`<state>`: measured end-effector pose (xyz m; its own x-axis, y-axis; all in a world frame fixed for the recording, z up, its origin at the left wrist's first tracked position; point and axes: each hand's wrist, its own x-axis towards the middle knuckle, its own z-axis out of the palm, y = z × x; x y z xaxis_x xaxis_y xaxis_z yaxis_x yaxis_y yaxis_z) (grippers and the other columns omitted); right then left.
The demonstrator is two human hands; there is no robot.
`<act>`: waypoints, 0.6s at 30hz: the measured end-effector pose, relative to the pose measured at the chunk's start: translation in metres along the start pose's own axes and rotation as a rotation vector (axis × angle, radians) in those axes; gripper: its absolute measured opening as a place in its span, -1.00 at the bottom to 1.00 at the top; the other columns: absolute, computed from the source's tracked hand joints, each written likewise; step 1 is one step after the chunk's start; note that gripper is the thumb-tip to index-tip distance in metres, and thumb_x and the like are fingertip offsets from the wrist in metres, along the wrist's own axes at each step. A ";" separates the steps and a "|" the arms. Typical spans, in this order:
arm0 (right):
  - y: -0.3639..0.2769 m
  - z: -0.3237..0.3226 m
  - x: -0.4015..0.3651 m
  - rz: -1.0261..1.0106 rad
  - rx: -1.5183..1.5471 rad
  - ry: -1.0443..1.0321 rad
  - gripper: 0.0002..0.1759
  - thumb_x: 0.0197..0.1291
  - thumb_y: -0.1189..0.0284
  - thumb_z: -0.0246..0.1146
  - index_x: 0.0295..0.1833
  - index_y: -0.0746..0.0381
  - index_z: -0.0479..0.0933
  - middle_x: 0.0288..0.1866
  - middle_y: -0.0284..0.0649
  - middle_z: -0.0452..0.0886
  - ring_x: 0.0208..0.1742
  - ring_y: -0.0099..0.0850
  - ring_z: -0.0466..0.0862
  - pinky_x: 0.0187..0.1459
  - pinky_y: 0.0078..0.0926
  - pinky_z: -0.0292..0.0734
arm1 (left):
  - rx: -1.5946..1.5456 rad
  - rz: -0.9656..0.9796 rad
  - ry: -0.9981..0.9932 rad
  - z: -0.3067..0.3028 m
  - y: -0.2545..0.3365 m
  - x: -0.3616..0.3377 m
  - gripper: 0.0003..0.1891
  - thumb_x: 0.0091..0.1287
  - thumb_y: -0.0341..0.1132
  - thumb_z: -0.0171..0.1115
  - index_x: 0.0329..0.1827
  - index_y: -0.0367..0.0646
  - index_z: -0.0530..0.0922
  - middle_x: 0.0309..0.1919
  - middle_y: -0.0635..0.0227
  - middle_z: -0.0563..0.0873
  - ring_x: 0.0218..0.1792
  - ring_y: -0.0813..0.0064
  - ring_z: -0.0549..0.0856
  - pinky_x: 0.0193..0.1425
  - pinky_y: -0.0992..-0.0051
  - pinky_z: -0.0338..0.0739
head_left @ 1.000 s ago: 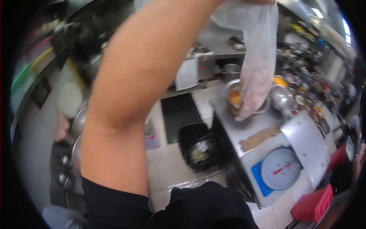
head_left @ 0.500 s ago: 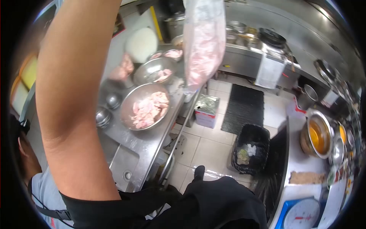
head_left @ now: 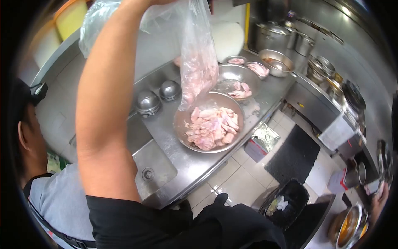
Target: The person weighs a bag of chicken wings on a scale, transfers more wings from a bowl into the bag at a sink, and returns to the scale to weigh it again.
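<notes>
My left arm reaches up across the view, and my left hand [head_left: 162, 1] is cut off by the top edge. From it hangs a clear plastic bag [head_left: 198, 66], with pinkish raw meat visible in its lower part. The bag's bottom corner hangs at the rim of a large metal bowl [head_left: 179, 124]. Pale raw meat pieces [head_left: 213, 126], which look like chicken, fill this bowl. Behind it stands a second metal bowl [head_left: 227, 75] with a few meat pieces in it. My right hand is out of view.
A steel counter [head_left: 166, 135] with a sink [head_left: 159, 159] holds stacked metal bowls [head_left: 148, 101]. A co-worker [head_left: 62, 186] stands close on the left. Another hand [head_left: 378, 205], apparently someone else's, shows at the right edge. A black bin [head_left: 300, 207] stands on the floor.
The view has swung left, so the counter and bowls appear further right. The bag has come down from above the counter's edge to the meat bowl. A hand has appeared at the right edge.
</notes>
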<state>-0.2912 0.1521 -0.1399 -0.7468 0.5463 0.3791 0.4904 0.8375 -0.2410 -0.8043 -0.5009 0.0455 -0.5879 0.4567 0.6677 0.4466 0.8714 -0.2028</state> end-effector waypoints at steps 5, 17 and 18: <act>-0.045 0.056 0.075 0.011 0.176 -0.141 -0.29 0.26 0.65 0.04 0.53 0.36 0.05 0.51 0.01 0.20 0.52 -0.23 0.23 0.49 -0.40 0.07 | -0.078 -0.105 -0.162 0.049 -0.075 -0.031 -0.68 0.29 -0.12 0.17 -0.17 -0.23 0.66 -0.28 -0.03 0.72 -0.20 0.05 0.71 -0.02 0.20 0.55; -0.200 0.131 0.146 -0.143 0.151 -0.328 -0.24 0.05 0.72 0.11 0.45 0.46 0.13 0.33 0.01 0.37 0.37 -0.25 0.40 0.41 -0.42 0.19 | -0.126 -0.407 -0.459 0.224 -0.178 -0.157 -0.69 0.28 -0.13 0.20 -0.20 -0.23 0.68 -0.27 -0.03 0.72 -0.18 -0.06 0.68 -0.03 0.16 0.56; -0.203 0.134 0.147 -0.156 0.153 -0.337 -0.27 0.03 0.72 0.10 0.40 0.45 0.14 0.28 -0.01 0.37 0.33 -0.27 0.40 0.37 -0.43 0.20 | -0.117 -0.429 -0.482 0.237 -0.184 -0.175 -0.69 0.27 -0.13 0.21 -0.21 -0.23 0.68 -0.27 -0.03 0.72 -0.18 -0.05 0.68 -0.03 0.16 0.56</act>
<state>-0.5610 0.0633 -0.1545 -0.9250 0.3628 0.1132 0.3061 0.8878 -0.3435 -0.9435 -0.6987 -0.2040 -0.9545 0.1259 0.2703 0.1598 0.9813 0.1073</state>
